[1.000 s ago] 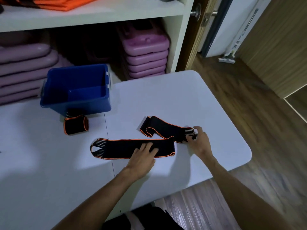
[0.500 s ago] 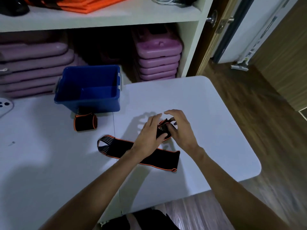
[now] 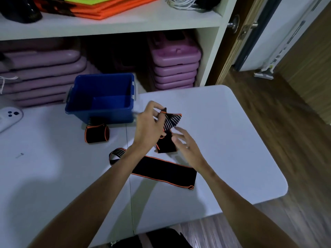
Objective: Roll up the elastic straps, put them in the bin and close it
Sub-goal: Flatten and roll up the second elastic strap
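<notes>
My left hand (image 3: 148, 127) pinches the striped end of a black strap with orange edging (image 3: 171, 120) and holds it raised above the white table (image 3: 223, 133); its lower part hangs down to the tabletop. My right hand (image 3: 186, 145) hovers beside the hanging part with fingers spread, blurred. A second strap (image 3: 166, 170) lies flat and unrolled under my forearms. A rolled strap (image 3: 96, 134) sits on the table against the front of the open blue bin (image 3: 100, 111), which looks empty. No lid is in view.
White shelving stands behind the table with stacked purple cases (image 3: 175, 68) and orange fabric (image 3: 100, 8) above. A white device (image 3: 9, 117) lies at the table's left edge. The table's rounded right edge drops to the wooden floor (image 3: 286, 140).
Both hands picked one strap up off the table and raised it toward the bin. My right hand came off it and spread open. The flat strap stayed in place.
</notes>
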The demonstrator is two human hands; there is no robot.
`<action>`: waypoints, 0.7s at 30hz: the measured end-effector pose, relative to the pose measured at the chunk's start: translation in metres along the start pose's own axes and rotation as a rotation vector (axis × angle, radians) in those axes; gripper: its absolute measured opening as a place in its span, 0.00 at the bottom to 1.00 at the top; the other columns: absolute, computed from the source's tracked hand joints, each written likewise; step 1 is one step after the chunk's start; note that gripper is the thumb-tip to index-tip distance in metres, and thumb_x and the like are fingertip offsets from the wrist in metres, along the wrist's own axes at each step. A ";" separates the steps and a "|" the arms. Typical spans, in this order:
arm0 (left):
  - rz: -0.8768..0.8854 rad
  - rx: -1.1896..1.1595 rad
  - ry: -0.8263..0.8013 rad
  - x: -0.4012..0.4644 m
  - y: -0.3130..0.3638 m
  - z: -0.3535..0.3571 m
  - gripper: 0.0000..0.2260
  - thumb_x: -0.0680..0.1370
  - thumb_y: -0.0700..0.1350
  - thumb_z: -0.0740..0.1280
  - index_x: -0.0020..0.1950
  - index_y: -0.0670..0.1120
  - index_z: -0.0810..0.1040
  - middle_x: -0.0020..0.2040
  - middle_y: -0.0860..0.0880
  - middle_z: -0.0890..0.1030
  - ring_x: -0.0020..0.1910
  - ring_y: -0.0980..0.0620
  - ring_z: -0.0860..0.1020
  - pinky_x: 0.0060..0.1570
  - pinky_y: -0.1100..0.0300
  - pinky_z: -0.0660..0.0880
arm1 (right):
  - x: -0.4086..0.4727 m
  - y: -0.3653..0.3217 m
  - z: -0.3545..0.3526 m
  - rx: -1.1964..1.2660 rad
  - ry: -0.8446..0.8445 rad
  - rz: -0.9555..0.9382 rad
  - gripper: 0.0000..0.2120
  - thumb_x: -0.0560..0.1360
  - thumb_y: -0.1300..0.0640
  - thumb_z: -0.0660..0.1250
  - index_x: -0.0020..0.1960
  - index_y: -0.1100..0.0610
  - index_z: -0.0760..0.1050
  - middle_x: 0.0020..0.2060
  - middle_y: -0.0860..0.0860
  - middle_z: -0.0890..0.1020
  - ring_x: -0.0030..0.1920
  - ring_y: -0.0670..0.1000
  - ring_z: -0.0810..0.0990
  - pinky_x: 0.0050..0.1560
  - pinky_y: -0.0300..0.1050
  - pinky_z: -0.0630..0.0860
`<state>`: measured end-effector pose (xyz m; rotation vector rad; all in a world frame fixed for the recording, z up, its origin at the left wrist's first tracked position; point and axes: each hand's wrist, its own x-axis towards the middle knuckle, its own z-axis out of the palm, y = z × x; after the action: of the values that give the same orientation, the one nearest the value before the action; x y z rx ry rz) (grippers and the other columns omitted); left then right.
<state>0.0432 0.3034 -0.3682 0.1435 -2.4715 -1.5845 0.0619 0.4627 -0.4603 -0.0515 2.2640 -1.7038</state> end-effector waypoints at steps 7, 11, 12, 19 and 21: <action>-0.178 -0.218 0.161 0.022 0.017 -0.052 0.04 0.78 0.44 0.65 0.51 0.46 0.74 0.38 0.42 0.83 0.29 0.44 0.83 0.36 0.37 0.79 | -0.006 -0.005 0.024 -0.076 0.036 -0.042 0.28 0.70 0.62 0.76 0.65 0.60 0.68 0.53 0.49 0.74 0.55 0.31 0.75 0.57 0.31 0.72; -0.291 -0.281 0.137 0.021 0.022 -0.065 0.03 0.77 0.44 0.65 0.50 0.48 0.75 0.35 0.43 0.83 0.30 0.43 0.83 0.45 0.32 0.77 | 0.015 -0.008 0.042 -0.205 0.163 -0.004 0.58 0.56 0.35 0.79 0.77 0.43 0.50 0.75 0.46 0.58 0.75 0.47 0.54 0.72 0.48 0.58; -0.297 -0.287 0.115 0.019 0.026 -0.066 0.04 0.77 0.44 0.65 0.51 0.47 0.75 0.38 0.38 0.83 0.30 0.43 0.83 0.45 0.33 0.77 | 0.021 -0.013 0.048 -0.219 0.154 -0.016 0.61 0.54 0.31 0.77 0.78 0.42 0.47 0.77 0.46 0.56 0.77 0.48 0.53 0.74 0.51 0.57; -0.219 -0.378 0.164 0.019 0.043 -0.083 0.02 0.78 0.41 0.65 0.49 0.47 0.75 0.33 0.49 0.83 0.28 0.47 0.82 0.32 0.44 0.80 | 0.045 -0.019 0.091 -0.085 0.168 -0.085 0.43 0.60 0.43 0.78 0.70 0.39 0.60 0.61 0.43 0.76 0.61 0.48 0.76 0.59 0.56 0.76; -0.227 -0.387 0.300 0.025 0.029 -0.101 0.03 0.77 0.39 0.66 0.50 0.44 0.75 0.34 0.52 0.82 0.31 0.50 0.81 0.27 0.52 0.80 | 0.038 -0.020 0.084 -0.134 0.180 -0.122 0.39 0.61 0.41 0.75 0.67 0.41 0.63 0.58 0.44 0.76 0.59 0.48 0.75 0.61 0.53 0.75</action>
<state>0.0418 0.2210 -0.2976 0.5699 -1.9416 -1.9339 0.0442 0.3708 -0.4703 -0.0693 2.5537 -1.6743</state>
